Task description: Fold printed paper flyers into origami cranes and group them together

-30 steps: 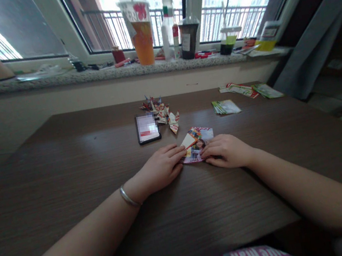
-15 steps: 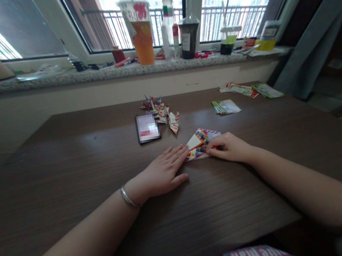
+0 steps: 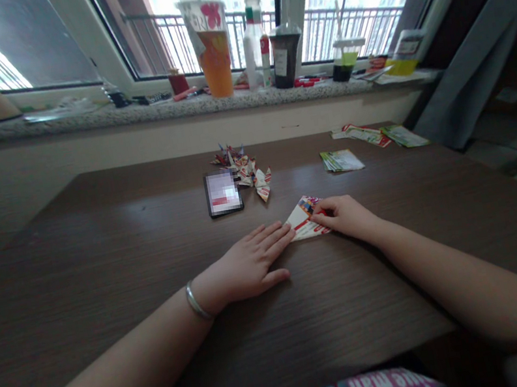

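A small printed paper, folded into a triangle with its white and red side up, lies on the dark wooden table. My left hand lies flat with its fingers stretched out, the fingertips pressing the paper's left corner. My right hand is closed in a pinch on the paper's right edge. A silver bangle sits on my left wrist.
A phone lies behind my hands, beside a heap of folded paper cranes. Stacks of leaflets lie at the back right. Drink cups and bottles stand on the stone windowsill.
The paper went from a partly folded sheet to a flat triangle. My right hand brought its flap over to the left. My left hand spread flat and held the left corner.
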{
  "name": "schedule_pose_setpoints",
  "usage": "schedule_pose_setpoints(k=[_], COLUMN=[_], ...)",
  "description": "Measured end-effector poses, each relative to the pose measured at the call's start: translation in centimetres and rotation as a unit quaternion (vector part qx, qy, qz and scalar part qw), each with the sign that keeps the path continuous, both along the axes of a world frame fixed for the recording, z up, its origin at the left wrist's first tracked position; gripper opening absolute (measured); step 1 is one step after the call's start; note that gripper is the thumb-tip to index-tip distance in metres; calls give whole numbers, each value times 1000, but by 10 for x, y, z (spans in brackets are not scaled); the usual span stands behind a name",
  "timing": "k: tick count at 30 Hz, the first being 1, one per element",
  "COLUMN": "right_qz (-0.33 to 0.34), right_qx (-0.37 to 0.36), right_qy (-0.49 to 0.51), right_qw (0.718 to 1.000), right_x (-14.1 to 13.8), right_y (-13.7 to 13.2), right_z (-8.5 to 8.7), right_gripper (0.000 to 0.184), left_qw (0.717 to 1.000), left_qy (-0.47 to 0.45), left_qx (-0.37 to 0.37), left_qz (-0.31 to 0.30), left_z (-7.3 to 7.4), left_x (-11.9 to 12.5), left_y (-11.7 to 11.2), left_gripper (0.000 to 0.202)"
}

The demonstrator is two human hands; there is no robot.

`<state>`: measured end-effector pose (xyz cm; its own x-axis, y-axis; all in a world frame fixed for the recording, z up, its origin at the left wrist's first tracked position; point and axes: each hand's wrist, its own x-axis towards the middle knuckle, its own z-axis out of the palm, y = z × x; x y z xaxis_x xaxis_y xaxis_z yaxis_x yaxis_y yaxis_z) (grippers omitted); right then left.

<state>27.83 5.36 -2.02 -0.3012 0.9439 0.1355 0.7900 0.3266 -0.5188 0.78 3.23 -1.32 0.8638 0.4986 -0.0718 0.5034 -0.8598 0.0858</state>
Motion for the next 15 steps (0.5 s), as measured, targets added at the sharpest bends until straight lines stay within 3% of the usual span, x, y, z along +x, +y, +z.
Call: schedule_pose_setpoints(k=[6, 15], right_qz=[27, -23], right_qx=[45, 31], right_qy=[-74, -119], right_qw=[996, 992], right_x=[-1, 0], right_y=[0, 0], right_z=[1, 4], right_gripper=[16, 15], left_qw=[1000, 998], left_qy=[-6, -62], left_qx=[-13, -8], left_qz=[-1, -31], left_z=[4, -2], left_x=[3, 1], left_y=[-1, 2], left_gripper=[72, 68])
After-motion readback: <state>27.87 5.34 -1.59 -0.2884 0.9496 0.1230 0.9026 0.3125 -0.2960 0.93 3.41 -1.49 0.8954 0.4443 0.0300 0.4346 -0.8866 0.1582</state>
